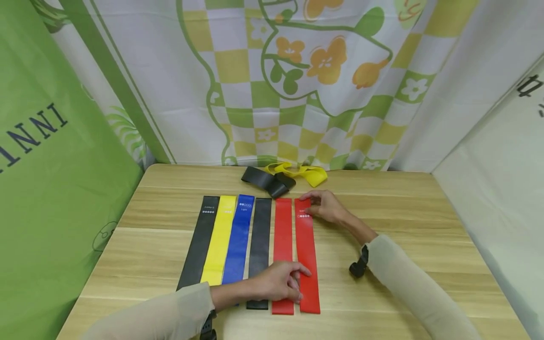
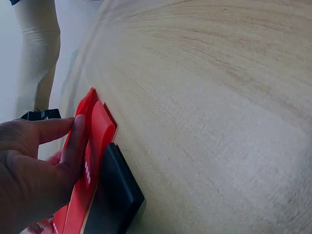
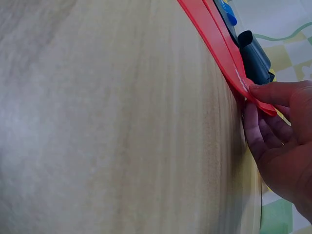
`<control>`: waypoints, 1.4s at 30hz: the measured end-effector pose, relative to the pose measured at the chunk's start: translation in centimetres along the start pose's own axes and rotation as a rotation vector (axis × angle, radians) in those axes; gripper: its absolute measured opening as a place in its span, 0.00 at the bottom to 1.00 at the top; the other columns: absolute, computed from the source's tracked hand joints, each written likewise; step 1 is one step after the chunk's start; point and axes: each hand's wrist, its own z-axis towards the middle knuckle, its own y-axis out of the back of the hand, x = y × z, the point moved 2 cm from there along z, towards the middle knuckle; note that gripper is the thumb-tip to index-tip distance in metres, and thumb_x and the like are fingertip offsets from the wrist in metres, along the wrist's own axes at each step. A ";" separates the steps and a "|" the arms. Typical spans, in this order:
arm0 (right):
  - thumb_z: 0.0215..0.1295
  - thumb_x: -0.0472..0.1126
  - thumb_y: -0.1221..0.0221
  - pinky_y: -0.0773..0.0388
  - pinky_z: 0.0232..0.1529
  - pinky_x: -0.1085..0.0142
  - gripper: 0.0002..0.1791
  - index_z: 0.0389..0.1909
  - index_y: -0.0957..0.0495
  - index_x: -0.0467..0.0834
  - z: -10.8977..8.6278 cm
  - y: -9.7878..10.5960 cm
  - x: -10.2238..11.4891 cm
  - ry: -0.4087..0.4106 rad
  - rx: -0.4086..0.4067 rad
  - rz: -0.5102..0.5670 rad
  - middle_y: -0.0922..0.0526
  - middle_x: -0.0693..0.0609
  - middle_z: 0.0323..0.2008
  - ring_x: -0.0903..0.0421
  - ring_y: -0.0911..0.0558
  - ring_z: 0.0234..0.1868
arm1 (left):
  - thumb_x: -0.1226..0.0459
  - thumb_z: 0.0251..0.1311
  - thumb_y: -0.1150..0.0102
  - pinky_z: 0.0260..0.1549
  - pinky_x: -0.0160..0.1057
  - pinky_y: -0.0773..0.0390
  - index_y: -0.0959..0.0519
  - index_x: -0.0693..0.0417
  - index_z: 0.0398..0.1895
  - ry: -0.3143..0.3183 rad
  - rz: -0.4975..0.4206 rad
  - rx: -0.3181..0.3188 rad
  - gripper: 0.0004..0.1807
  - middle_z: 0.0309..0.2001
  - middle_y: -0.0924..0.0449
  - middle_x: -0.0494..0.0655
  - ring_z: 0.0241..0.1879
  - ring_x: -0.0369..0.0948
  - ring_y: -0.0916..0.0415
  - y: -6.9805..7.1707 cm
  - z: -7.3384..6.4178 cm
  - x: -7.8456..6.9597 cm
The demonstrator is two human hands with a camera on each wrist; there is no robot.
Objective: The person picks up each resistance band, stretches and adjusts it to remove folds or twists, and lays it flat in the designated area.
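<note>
Several flat resistance bands lie side by side on the table. At the right end of the row, my right hand (image 1: 325, 206) pinches the far end of the outer red resistance band (image 1: 309, 255). In the right wrist view the thumb is on top of this red band (image 3: 219, 46) and the fingers are beneath. My left hand (image 1: 278, 282) reaches across the row, thumb and index finger at the near part of the same band. Beside it lie a second red band (image 1: 283, 231) and a dark grey band (image 1: 260, 236), both partly under the left hand.
Farther left are a blue band (image 1: 239, 236), a yellow band (image 1: 218, 241) and a black band (image 1: 198, 250). Behind the row, a loose black band (image 1: 259, 178) and a loose yellow band (image 1: 314, 175) lie crumpled near the wooden table's (image 1: 382, 189) back edge, before a patterned curtain (image 1: 297, 94).
</note>
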 end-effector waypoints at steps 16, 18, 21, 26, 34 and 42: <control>0.60 0.25 0.29 0.19 0.56 0.47 0.16 0.50 0.13 0.33 0.2 0.2 0.4 0.140 -0.021 -0.224 0.10 0.41 0.49 0.43 0.15 0.53 | 0.71 0.64 0.28 0.28 0.28 0.19 0.19 0.63 0.61 0.024 0.150 0.065 0.22 0.26 0.17 0.43 0.21 0.34 0.19 1.2 -0.1 -1.1; 0.61 0.25 0.30 0.18 0.54 0.48 0.16 0.50 0.13 0.33 0.3 0.4 0.4 0.134 -0.021 -0.222 0.10 0.40 0.50 0.43 0.14 0.53 | 0.70 0.65 0.29 0.27 0.27 0.20 0.18 0.64 0.60 0.014 0.165 0.074 0.20 0.27 0.17 0.43 0.21 0.34 0.19 1.7 0.0 -1.2; 0.64 0.27 0.31 0.16 0.53 0.48 0.15 0.51 0.13 0.33 0.5 0.6 0.5 0.113 -0.023 -0.193 0.11 0.40 0.51 0.43 0.13 0.53 | 0.68 0.67 0.29 0.28 0.27 0.21 0.17 0.62 0.58 -0.038 0.216 0.063 0.18 0.29 0.17 0.40 0.24 0.32 0.21 2.5 0.2 -1.3; 0.66 0.27 0.31 0.15 0.55 0.46 0.15 0.54 0.15 0.31 1.0 0.9 0.8 0.094 -0.042 -0.101 0.12 0.37 0.52 0.39 0.14 0.55 | 0.65 0.66 0.29 0.35 0.28 0.19 0.16 0.58 0.58 -0.132 0.316 -0.036 0.18 0.33 0.17 0.34 0.29 0.29 0.20 4.3 0.7 -1.3; 0.69 0.29 0.33 0.14 0.53 0.48 0.17 0.57 0.17 0.29 2.4 0.9 2.1 0.120 -0.114 -0.038 0.13 0.34 0.54 0.38 0.14 0.55 | 0.64 0.70 0.33 0.36 0.36 0.14 0.19 0.59 0.63 -0.203 0.268 -0.326 0.20 0.40 0.14 0.42 0.37 0.40 0.15 8.7 1.3 -1.8; 0.70 0.28 0.34 0.15 0.55 0.46 0.16 0.57 0.17 0.30 4.3 0.5 3.3 0.142 -0.172 -0.018 0.13 0.35 0.54 0.38 0.13 0.55 | 0.68 0.69 0.33 0.41 0.44 0.12 0.21 0.61 0.64 -0.246 0.249 -0.638 0.21 0.46 0.13 0.53 0.45 0.50 0.12 13.7 2.3 -1.7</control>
